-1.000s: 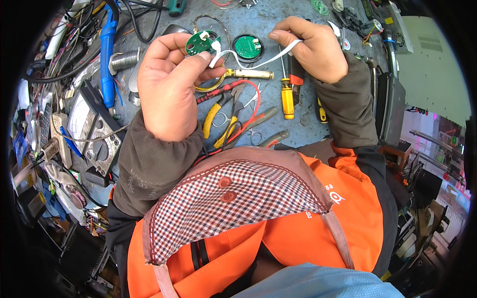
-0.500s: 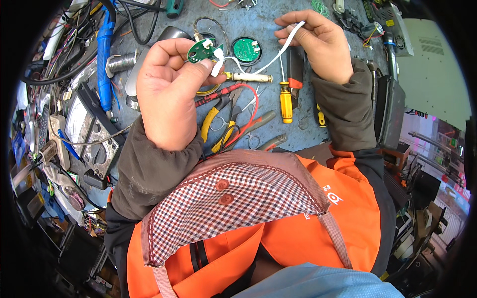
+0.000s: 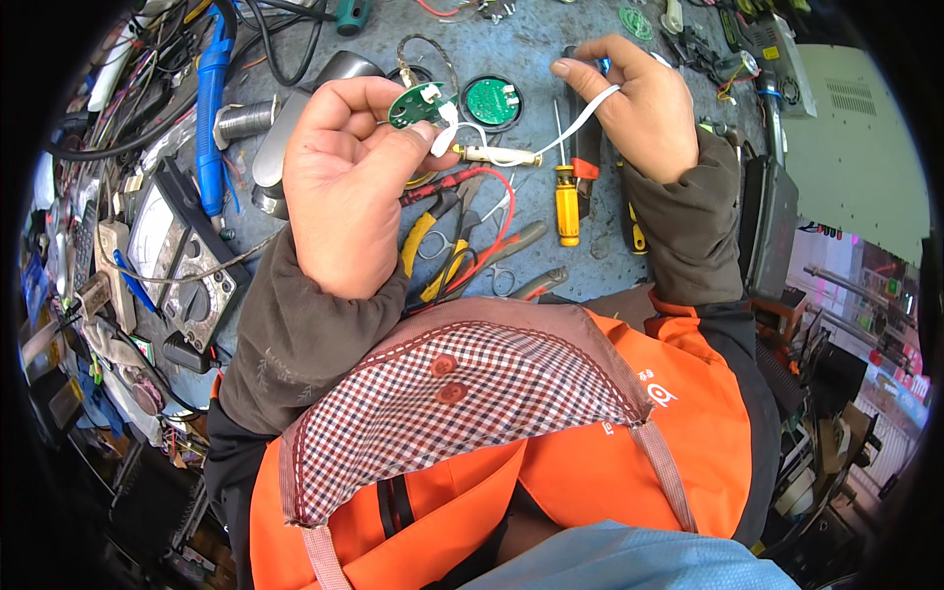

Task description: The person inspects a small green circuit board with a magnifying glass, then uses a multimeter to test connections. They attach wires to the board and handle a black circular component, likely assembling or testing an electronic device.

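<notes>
In my left hand [image 3: 346,187] a small round green circuit board [image 3: 408,108] is pinched between thumb and fingers. A white connector and a white flap sit at its edge, beside my thumb. From there a flat white cable [image 3: 580,122] loops over the bench and rises to my right hand [image 3: 651,123], whose fingers are closed on it. Behind the cable, a second round green board [image 3: 489,101] lies in a dark round housing. Below the cable are a pale rod-like tool [image 3: 503,156] and a yellow-handled screwdriver [image 3: 567,208].
Yellow-handled pliers [image 3: 418,238], a red test lead [image 3: 462,179] and scissors lie near my apron. On the left stand an analogue multimeter [image 3: 202,303], a solder spool [image 3: 246,121] and a blue tube [image 3: 208,128]. A red-and-black tool [image 3: 585,167] lies right of the screwdriver.
My left hand has shifted slightly right with the board. My right hand has moved a little down and its grip on the white cable has changed, so the cable's end no longer sticks up above it.
</notes>
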`<state>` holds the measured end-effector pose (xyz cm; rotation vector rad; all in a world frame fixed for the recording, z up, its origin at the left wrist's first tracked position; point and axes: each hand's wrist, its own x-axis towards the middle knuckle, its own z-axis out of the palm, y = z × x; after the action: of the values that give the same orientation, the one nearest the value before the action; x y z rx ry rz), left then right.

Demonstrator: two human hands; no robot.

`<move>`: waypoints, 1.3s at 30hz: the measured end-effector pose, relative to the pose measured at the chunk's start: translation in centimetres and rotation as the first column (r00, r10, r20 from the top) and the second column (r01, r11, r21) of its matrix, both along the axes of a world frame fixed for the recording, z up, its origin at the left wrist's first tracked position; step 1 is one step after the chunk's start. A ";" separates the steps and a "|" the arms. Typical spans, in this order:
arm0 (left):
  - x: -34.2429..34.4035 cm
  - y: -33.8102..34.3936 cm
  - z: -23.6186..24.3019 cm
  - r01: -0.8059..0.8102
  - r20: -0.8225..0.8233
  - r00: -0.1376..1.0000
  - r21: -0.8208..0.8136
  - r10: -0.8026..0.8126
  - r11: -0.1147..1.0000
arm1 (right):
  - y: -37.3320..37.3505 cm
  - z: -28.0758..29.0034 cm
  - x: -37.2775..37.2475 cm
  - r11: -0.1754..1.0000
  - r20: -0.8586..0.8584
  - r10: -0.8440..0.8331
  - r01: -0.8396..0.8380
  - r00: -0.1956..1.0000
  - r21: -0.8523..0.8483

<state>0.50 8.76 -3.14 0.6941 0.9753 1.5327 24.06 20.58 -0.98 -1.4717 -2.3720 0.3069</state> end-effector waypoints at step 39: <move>0.1 -0.1 -0.4 0.027 -0.069 0.997 -0.023 -0.028 0.999 | 0.9 -1.9 -2.0 0.741 -0.019 0.658 -0.644 0.752 0.192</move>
<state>0.61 8.62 -3.50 0.7463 1.0286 1.4806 22.07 21.45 -2.90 -0.4809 -2.6847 0.3027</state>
